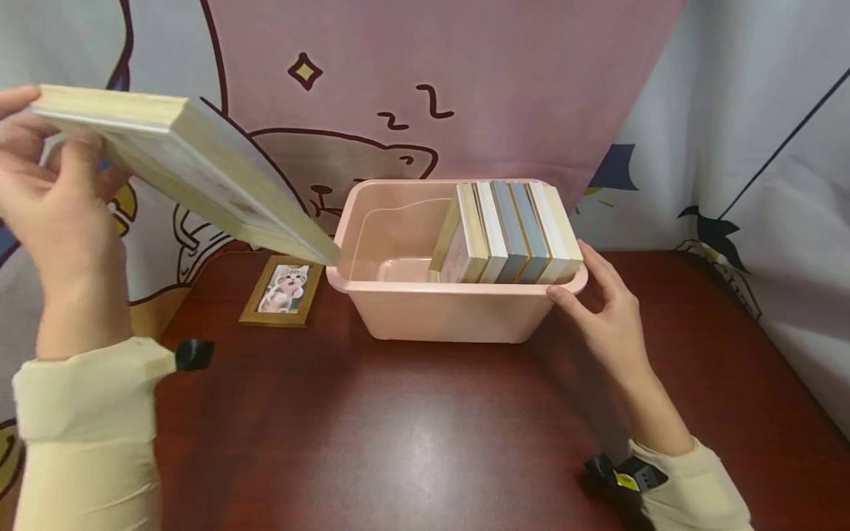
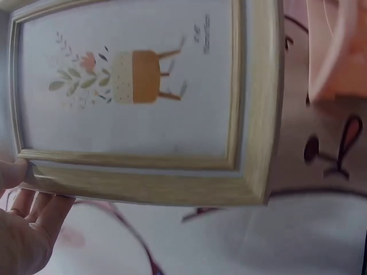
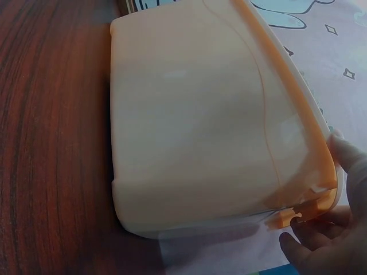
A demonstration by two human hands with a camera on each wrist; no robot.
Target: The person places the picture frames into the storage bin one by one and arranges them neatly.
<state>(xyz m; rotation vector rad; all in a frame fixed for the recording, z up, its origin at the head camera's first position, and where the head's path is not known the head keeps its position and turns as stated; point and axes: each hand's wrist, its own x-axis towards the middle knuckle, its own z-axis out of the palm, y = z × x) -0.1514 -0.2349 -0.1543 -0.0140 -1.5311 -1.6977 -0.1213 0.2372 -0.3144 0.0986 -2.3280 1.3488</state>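
Observation:
My left hand [image 1: 66, 192] grips one end of a large pale-wood picture frame [image 1: 232, 188], raised and tilted at the left with its far corner by the bin's left rim. In the left wrist view this frame [image 2: 143, 182] shows a print of a potted plant. My right hand [image 1: 614, 328] holds the right end of a pink plastic bin [image 1: 438, 316], with the thumb at the front rim corner. Several frames [image 1: 518, 232] stand on edge, side by side, in the right part of the bin. In the right wrist view, fingers [image 3: 338, 154] are at the bin's rim.
A small brown-framed kitten picture [image 1: 284, 290] lies on the table left of the bin. The dark red wooden table [image 1: 412, 428] extends in front. A printed cartoon curtain [image 1: 531, 81] hangs close behind the bin and along the sides.

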